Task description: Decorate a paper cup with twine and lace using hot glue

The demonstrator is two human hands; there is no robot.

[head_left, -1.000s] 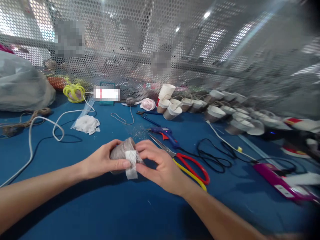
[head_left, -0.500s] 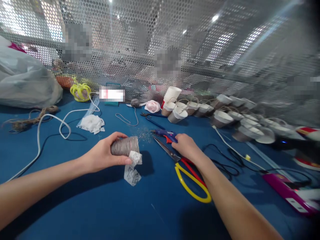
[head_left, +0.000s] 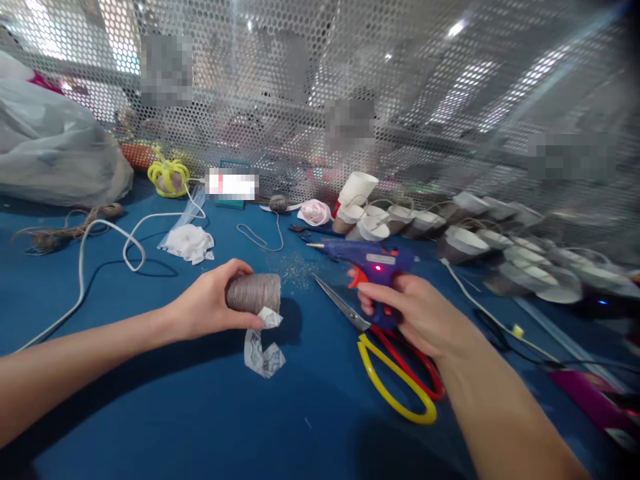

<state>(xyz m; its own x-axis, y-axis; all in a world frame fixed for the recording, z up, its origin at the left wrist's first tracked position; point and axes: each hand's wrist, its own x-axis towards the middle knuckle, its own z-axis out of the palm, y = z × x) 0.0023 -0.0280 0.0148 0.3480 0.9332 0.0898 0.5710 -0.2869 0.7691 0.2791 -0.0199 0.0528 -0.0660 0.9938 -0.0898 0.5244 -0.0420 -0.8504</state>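
Pointing its nozzle toward the left edge of the blue worktop [head_left: 310,427], a blue glue gun [head_left: 350,252] is held by the right hand [head_left: 403,300], with fingers wrapped round its handle near the orange trigger and a red light lit on its body. A yarn-wrapped cup [head_left: 254,293] is gripped on its side by the left hand [head_left: 215,300], around the middle of the worktop between its left and right edges. From the cup, by the left thumb, a white lace strip [head_left: 263,360] is hung in a loose curl.

Below the glue gun, scissors [head_left: 345,303] with one red and one yellow handle are laid with their blades toward the far edge. Nearer the left edge, a white lace pile [head_left: 190,241] and a twine bundle [head_left: 75,230] are set down. Along the far edge, before a mesh panel [head_left: 280,73], a grey yarn ball [head_left: 278,203], a pink roll [head_left: 315,212] and a white paper cup stack [head_left: 359,187] are placed. Toward the far right corner, handled cups [head_left: 465,243] are grouped; a purple power strip [head_left: 585,397] is seen, blurred, at the right.
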